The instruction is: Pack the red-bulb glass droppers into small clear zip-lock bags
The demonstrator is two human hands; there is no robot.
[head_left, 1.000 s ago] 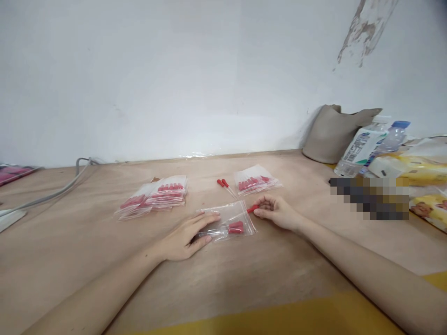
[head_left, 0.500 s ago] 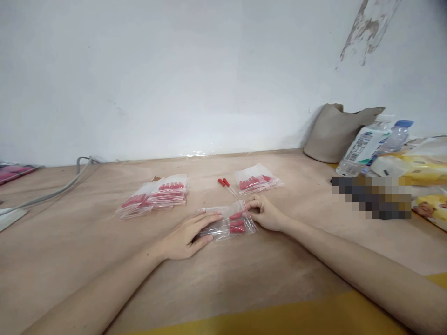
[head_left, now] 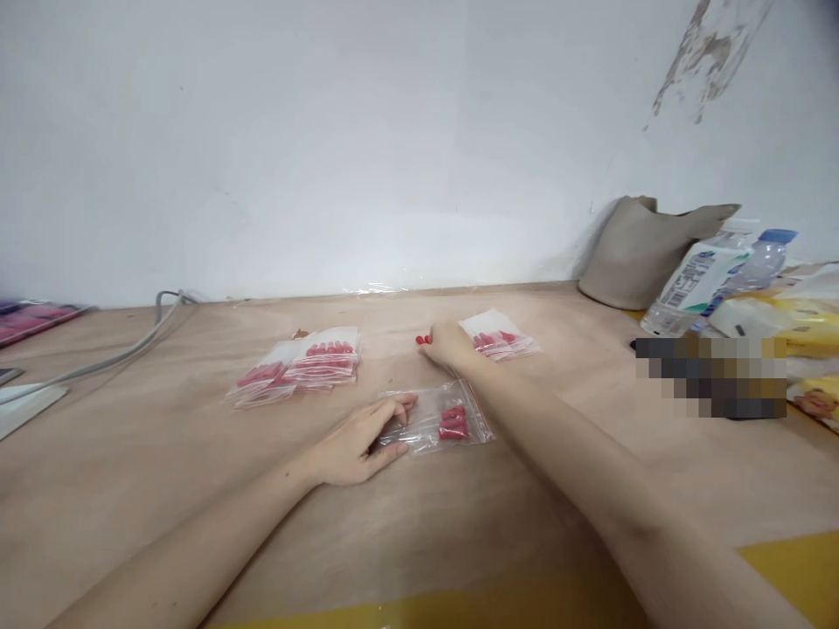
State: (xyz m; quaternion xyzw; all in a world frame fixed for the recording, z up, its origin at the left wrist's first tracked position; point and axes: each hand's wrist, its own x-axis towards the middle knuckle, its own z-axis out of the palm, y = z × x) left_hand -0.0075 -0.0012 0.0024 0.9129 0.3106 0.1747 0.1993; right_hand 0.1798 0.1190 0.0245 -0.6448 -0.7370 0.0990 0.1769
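A clear zip bag (head_left: 429, 428) lies flat at the middle of the table, with a few red-bulbed droppers (head_left: 454, 424) inside. My left hand (head_left: 357, 441) rests at the bag's left end, thumb and fingers apart, fingertips touching the plastic. Beyond the bag, my right hand (head_left: 449, 345) is closed around two loose droppers (head_left: 423, 340). Only their red bulbs show; the fingers hide the stems. Right of that hand lies a group of filled bags (head_left: 502, 336). To the left is a stack of filled bags (head_left: 328, 354), each with several red bulbs in a row.
A grey cable (head_left: 124, 349) runs along the left side. At the right stand a grey-beige container (head_left: 646, 253) and a plastic bottle (head_left: 698, 284), beside yellow packaging (head_left: 786, 319). A blurred dark object (head_left: 711, 376) lies in front of them. A white wall (head_left: 328, 157) rises behind.
My right hand has left the bag's right edge and moved forward to the two loose droppers. My left hand remains at the bag, its fingers more bent. The view has shifted slightly.
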